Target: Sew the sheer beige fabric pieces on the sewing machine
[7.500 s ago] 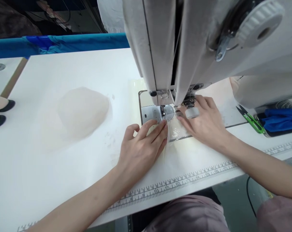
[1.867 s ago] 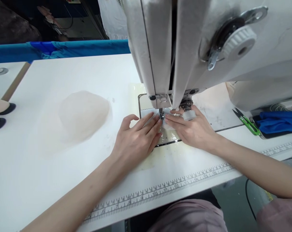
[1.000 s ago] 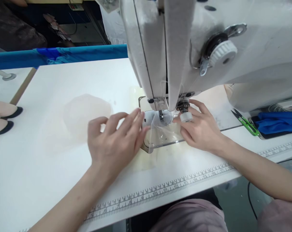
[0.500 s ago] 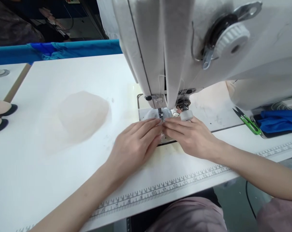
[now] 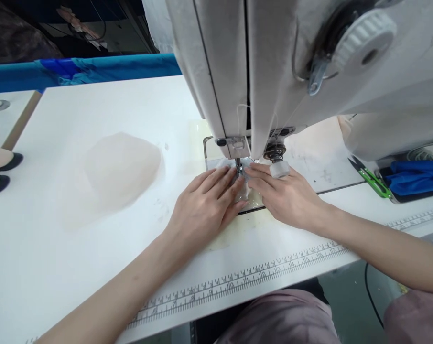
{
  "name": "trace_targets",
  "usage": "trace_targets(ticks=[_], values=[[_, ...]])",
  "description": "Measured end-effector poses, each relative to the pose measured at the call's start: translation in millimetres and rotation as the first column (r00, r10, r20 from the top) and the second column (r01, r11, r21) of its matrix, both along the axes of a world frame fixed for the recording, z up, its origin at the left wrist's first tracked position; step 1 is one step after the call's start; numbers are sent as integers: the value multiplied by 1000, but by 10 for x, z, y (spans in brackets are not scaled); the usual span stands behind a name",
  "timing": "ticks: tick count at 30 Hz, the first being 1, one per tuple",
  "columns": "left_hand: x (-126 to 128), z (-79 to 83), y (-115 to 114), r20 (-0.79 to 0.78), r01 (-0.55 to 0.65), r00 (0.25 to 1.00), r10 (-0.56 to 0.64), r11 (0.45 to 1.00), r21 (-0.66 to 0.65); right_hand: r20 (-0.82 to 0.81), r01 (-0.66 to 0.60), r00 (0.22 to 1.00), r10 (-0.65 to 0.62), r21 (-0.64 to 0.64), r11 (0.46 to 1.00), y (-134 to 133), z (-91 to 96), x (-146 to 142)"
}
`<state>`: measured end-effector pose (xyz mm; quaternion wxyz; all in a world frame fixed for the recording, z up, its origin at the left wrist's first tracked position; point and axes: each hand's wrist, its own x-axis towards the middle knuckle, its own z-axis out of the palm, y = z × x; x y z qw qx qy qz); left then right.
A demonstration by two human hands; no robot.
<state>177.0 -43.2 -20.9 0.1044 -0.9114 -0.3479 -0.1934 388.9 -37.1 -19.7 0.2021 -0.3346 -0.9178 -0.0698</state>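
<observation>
My left hand (image 5: 205,205) lies flat, fingers together and stretched, pressing a small piece of sheer white fabric (image 5: 243,192) on the needle plate, just left of the presser foot (image 5: 238,167). My right hand (image 5: 284,196) lies flat on the fabric's right side, fingertips almost meeting the left hand's below the needle. A white thimble-like cap (image 5: 279,169) sits on a right-hand finger. The sewing machine head (image 5: 274,71) looms above and hides the far part of the fabric.
A pile of sheer beige fabric pieces (image 5: 119,165) lies on the white table (image 5: 76,248) to the left. Green thread snips (image 5: 372,179) and blue cloth (image 5: 417,177) sit at the right. A printed ruler (image 5: 255,274) runs along the front edge. Black-tipped shapes (image 5: 1,172) show at far left.
A second ago my left hand was lifted and spread left of the plate, with the fabric loose. It has come down beside my right hand, and both now press the fabric at the needle.
</observation>
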Motion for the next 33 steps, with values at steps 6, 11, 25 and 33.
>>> trace_targets(ticks=[6,11,25,33], values=[[13,11,-10,-59,-21,998,24,999,50,37,27,999,-28,30,999,6,-20,-9],[23,15,-19,-59,-25,998,29,998,58,60,40,997,-43,43,998,-3,-21,-5],[28,3,-32,-34,-37,999,38,998,46,80,67,994,-68,18,998,4,-10,-18],[-26,52,-126,-1,65,998,-65,992,106,-11,-53,998,55,105,993,9,-19,4]])
